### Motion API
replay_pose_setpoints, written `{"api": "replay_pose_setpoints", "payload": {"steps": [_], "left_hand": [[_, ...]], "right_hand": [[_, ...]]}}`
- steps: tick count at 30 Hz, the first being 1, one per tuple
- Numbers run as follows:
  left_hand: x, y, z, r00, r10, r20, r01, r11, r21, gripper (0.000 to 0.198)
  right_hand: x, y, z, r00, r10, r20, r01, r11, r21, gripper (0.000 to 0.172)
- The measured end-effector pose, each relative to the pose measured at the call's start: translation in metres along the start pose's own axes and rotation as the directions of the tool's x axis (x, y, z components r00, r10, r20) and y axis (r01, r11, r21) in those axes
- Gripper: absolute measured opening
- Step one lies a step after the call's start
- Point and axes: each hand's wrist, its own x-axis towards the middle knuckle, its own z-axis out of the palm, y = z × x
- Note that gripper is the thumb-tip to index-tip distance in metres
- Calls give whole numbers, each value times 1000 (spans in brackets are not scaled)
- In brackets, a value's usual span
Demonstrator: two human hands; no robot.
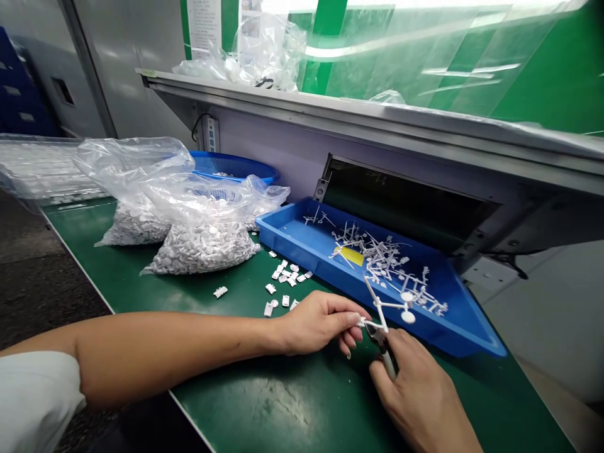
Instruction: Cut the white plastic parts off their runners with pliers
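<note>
We pinch a light, stiff, brittle-looking white plastic runner (383,307) by its thin stem in our left hand (316,324), just above the green bench mat (264,402); our right hand (415,393), close beside, grips side cutters (377,336) at it, by a blue tray (472,336).

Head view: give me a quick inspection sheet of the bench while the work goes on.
Surface: green bench mat.
Job's things: white plastic runner; small cutters at its end.
Clutter: loose white pieces; two plastic bags of white parts; blue tray of runners.
Hands: left hand pinches the runner; right hand grips the cutters.
Cables: black cable by a power strip.
Surroundings: metal shelf; blue basket; blue crates.
</note>
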Motion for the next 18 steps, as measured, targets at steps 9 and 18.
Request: {"api": "replay_pose_setpoints", "payload": {"steps": [9,18], "left_hand": [[2,-3,-1,999,-38,24,40,997,-63,39],[0,-2,3,999,-32,-27,32,999,-15,30]], "right_hand": [[0,5,1,999,-38,3,38,999,-28,11],[1,6,3,1000,-14,23,16,997,-73,14]]}}
